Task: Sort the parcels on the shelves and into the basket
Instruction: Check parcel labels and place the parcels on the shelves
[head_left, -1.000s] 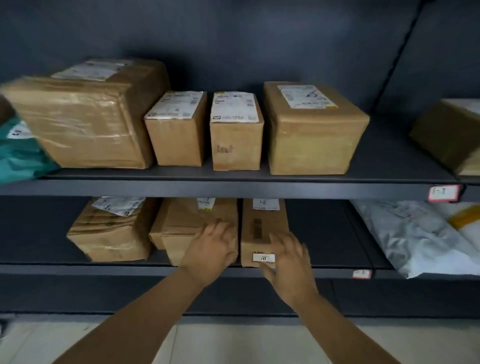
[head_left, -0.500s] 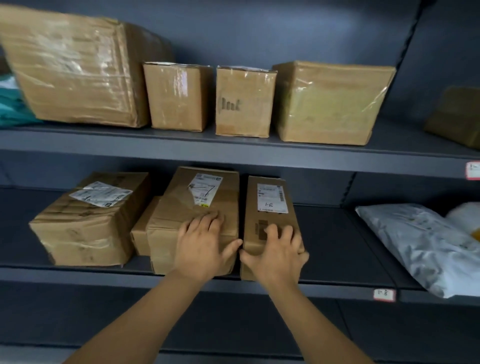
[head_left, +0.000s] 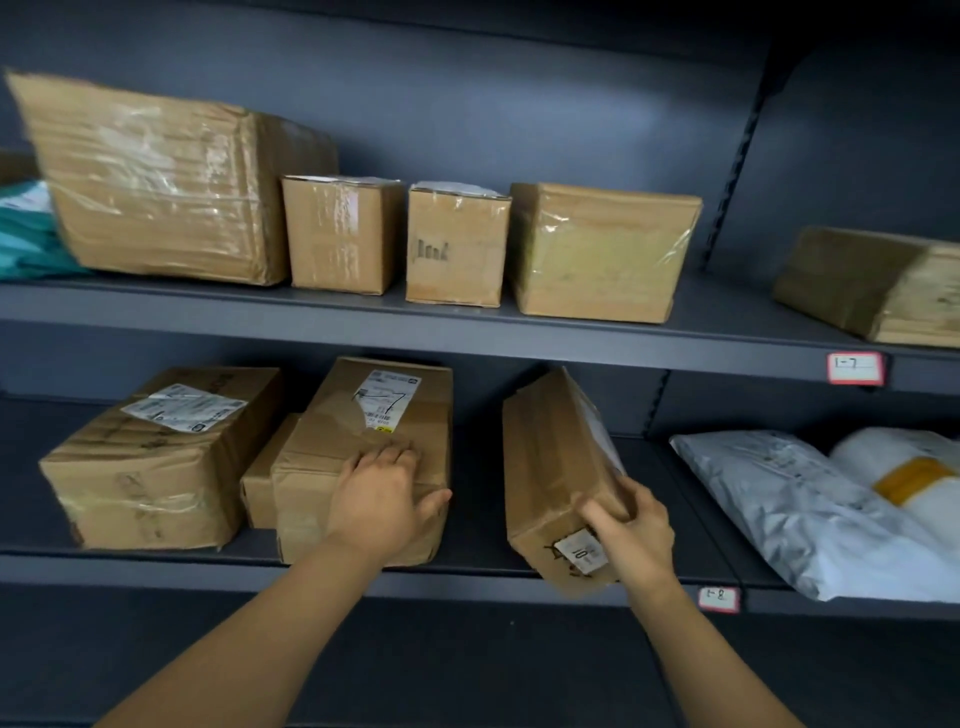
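My right hand (head_left: 631, 527) grips the near end of a narrow cardboard parcel (head_left: 550, 467), which is tilted onto its side and pulled right, its front corner over the lower shelf's edge (head_left: 467, 584). A small white sticker marked 10 shows on that end. My left hand (head_left: 382, 496) rests flat on the crumpled middle parcel (head_left: 363, 431), whose label bears a handwritten 7. A smaller box (head_left: 262, 483) is tucked against its left side, and a taped box (head_left: 156, 457) stands further left.
The upper shelf (head_left: 363, 317) carries several cardboard boxes, with a teal bag (head_left: 26, 234) at far left and another box (head_left: 878, 286) at far right. White plastic mailers (head_left: 810, 509) lie on the lower shelf's right. Tags 1-7 (head_left: 854, 368) and 1-8 (head_left: 718, 598) mark the edges.
My right hand has taken hold of the narrow parcel, tipped it onto its side and drawn it right, away from the middle parcel. My left hand stays on the middle parcel.
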